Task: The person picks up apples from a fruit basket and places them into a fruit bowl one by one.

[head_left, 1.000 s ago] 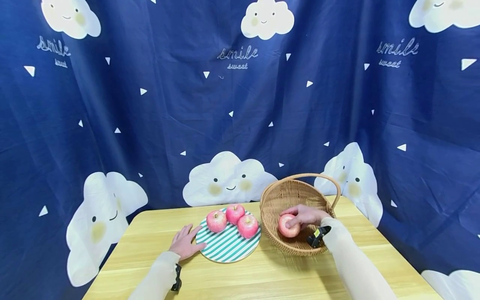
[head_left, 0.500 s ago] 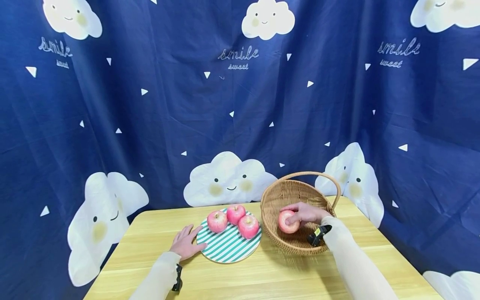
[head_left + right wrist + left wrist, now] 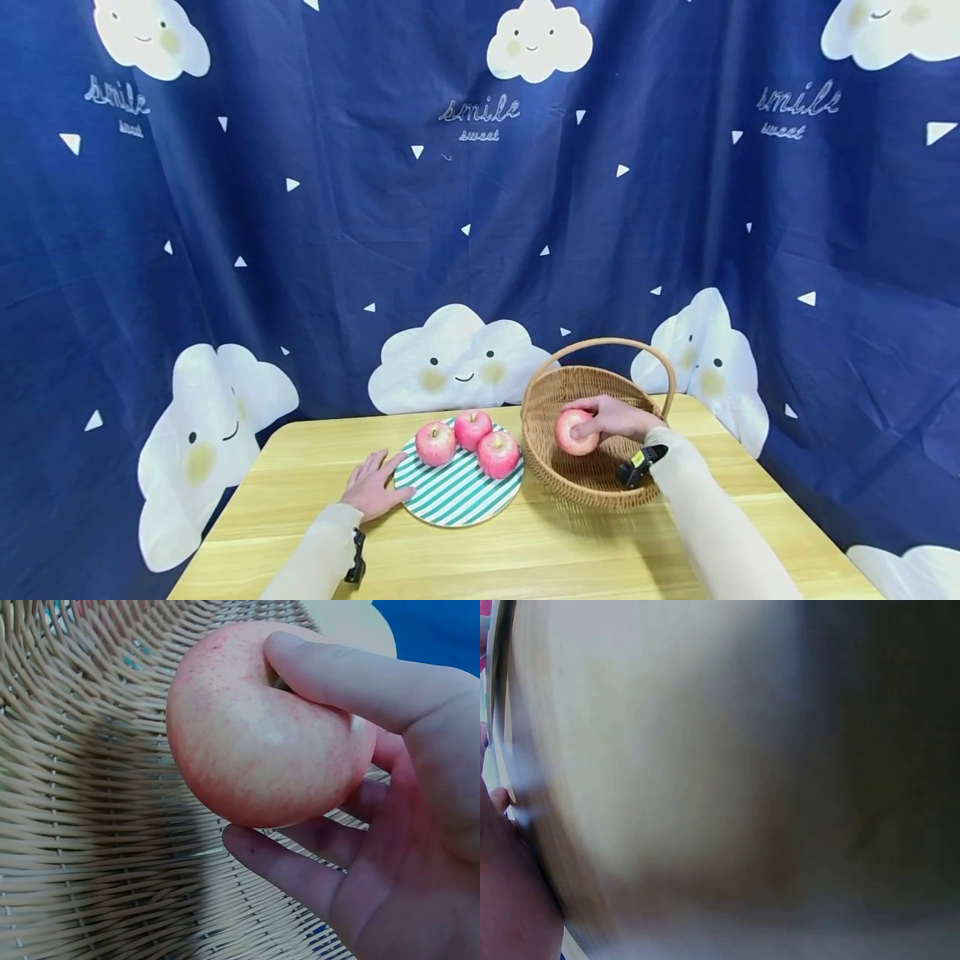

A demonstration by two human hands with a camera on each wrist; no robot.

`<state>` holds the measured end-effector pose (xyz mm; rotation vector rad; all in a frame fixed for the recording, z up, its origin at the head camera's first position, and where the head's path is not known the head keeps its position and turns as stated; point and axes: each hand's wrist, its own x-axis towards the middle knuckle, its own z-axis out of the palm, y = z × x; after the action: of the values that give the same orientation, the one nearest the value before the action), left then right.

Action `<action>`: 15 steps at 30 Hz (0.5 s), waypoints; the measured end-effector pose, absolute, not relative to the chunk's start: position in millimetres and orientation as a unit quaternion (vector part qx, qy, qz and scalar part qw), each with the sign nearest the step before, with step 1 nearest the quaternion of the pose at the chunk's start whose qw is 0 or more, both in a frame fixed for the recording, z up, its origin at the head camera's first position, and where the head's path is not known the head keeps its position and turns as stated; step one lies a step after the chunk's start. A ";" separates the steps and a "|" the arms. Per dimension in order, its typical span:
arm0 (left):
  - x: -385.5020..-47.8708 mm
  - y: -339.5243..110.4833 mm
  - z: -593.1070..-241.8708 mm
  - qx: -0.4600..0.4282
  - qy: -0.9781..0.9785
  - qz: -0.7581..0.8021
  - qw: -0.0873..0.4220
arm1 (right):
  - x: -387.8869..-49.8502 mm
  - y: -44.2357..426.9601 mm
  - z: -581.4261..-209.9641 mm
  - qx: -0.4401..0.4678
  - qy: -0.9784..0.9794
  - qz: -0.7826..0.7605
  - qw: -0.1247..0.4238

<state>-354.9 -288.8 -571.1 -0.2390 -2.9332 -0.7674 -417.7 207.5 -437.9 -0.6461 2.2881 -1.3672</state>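
Observation:
An apple is gripped by my right hand inside the wicker basket. In the right wrist view, the thumb lies over the hollow of the pale red apple, and the fingers curl under it. My left hand lies with its fingers spread at the left edge of a round board with green and white stripes. Three pinkish red apples, a left one, a back one and a right one, sit on the board. The left wrist view is mostly blurred table surface.
The basket's tall handle arches above its rim. All of it stands on a light wooden table. Behind hangs a dark blue curtain printed with white clouds.
My right hand and the apple in it have risen slightly inside the basket. The basket has tipped a little more upright, its handle higher. My left hand and the board's apples stay put.

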 end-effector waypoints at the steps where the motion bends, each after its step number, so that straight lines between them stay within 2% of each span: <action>1: -355.6 -289.0 -572.5 -0.078 -0.963 -0.253 0.048 | -417.1 207.7 -436.7 -0.230 0.817 -0.490 0.199; 10: -359.2 -290.2 -574.9 -0.077 -0.968 -0.233 0.049 | -415.0 209.9 -421.9 -0.241 0.833 -0.471 0.162; 15: -353.1 -286.4 -566.3 -0.079 -0.965 -0.248 0.042 | -414.6 211.6 -417.0 -0.247 0.830 -0.471 0.167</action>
<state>-353.1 -286.4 -566.3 -0.2407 -2.9529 -0.7580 -414.6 211.6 -417.0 -0.7035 2.3635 -1.3397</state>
